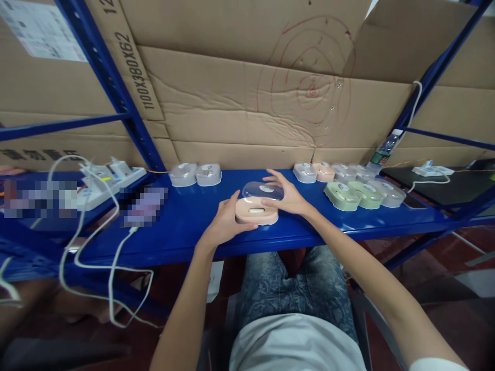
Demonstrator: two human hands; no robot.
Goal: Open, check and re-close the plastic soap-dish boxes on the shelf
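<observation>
A pink oval case (256,211) with a pale slot in its front is low over the near middle of the blue shelf. My left hand (224,220) is closed around its left side, thumb along the lower front edge. Above and behind the pink part is a clear domed cover (253,189) with a round white sticker. My right hand (288,195) grips this cover at its right side, thumb in front and fingers over the back. The cover looks tilted and partly apart from the pink part; I cannot tell whether their back edges touch.
Two pale cases (183,175) stand at the back left of the blue shelf (193,221). On the right are several more, including green cases (342,196) and a pink one (324,172). A bottle (384,149), a power strip (112,185) and white cables (112,288) are nearby.
</observation>
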